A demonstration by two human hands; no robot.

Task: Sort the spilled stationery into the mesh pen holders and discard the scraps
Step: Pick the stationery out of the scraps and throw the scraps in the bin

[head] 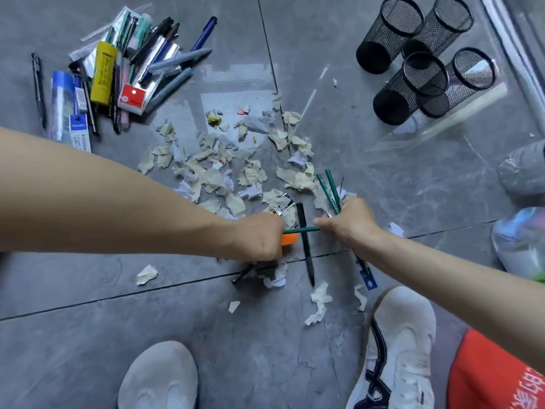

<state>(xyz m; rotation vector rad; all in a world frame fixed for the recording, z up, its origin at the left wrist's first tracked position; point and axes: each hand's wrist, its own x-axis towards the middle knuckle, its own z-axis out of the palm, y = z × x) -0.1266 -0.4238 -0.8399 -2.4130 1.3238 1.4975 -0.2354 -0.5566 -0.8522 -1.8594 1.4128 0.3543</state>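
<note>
Left hand point(259, 237), head view, curls its fingers on one end of a single green pencil point(302, 230), whose other end meets the right hand point(351, 222), itself clamped on a bundle of green pencils point(331, 188). A black pen point(306, 246) lies on the floor point(88, 335) under the single green pencil, with paper scraps point(236, 169) just beyond. Four mesh pen holders point(424, 60) sit well apart at upper right, and a pile of pens and packets point(118, 69) lies at upper left.

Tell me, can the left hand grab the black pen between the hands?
Probably yes: the pen lies bare beside the left hand, though that hand already grips a green pencil crossing it.
</note>
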